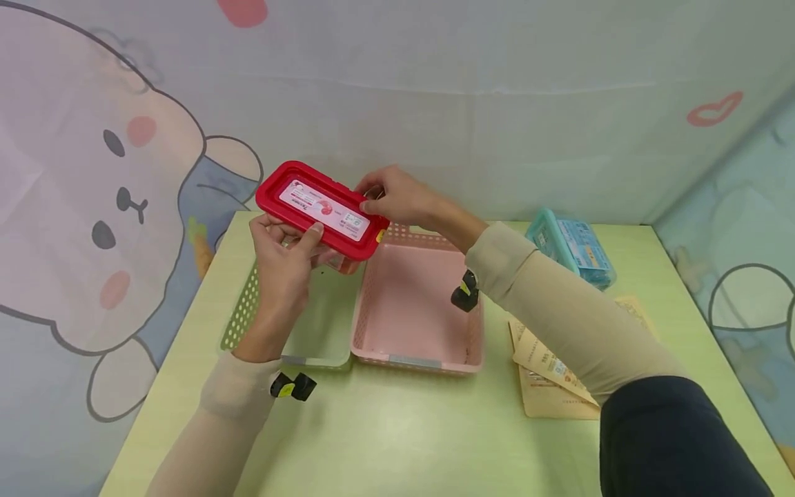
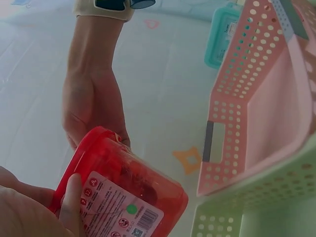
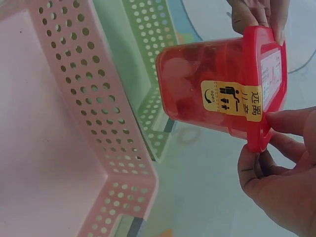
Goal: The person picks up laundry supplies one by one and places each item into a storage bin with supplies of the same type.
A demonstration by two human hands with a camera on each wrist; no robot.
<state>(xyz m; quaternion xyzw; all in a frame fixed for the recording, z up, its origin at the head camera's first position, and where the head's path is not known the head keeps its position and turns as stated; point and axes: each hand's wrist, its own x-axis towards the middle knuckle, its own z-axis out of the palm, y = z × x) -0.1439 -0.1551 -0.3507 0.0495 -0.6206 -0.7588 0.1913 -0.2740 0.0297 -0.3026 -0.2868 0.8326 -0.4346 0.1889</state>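
A clear plastic box with a red lid (image 1: 298, 210) is held up in both hands above the baskets. Its see-through body (image 3: 192, 84) shows reddish contents that I cannot make out. A yellow seal sticker (image 3: 232, 100) runs from the lid down one side, and a printed label (image 2: 121, 207) is on another. My left hand (image 1: 282, 259) grips the box at its near left edge, thumb on the lid. My right hand (image 1: 397, 197) pinches the lid's far right edge between thumb and fingers.
Below the box stand a green basket (image 1: 317, 361) and, touching it, a pink basket (image 1: 422, 304). At the right of the table (image 1: 404, 428) sits a teal-lidded box (image 1: 574, 248), with brown paper packets (image 1: 553, 397) in front, partly under my right arm. A printed cloth wall rises behind.
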